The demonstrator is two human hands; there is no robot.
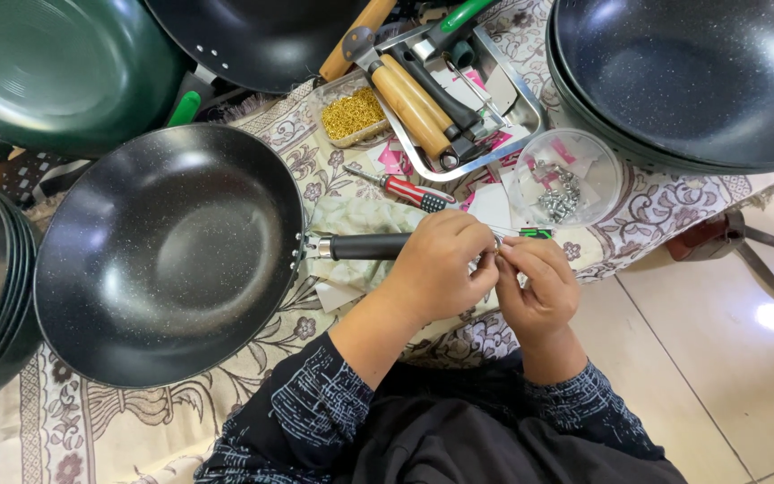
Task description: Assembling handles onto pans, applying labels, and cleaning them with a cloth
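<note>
A black speckled wok point(167, 255) lies on the patterned cloth with its black handle point(365, 246) pointing right. My left hand point(441, 266) covers the end of that handle and grips it. My right hand point(539, 287) meets the left one fingertip to fingertip at the handle's end, pinching something small that I cannot make out. A green-tipped tool point(535, 233) pokes out just beyond my fingers.
A red screwdriver point(405, 188) lies above the handle. A metal tray point(521, 116) holds wooden and black handles. Beside it are a tub of gold bits point(351, 115) and a clear bowl of screws point(566, 179). Stacked woks point(683, 81) ring the cloth; tiled floor lies right.
</note>
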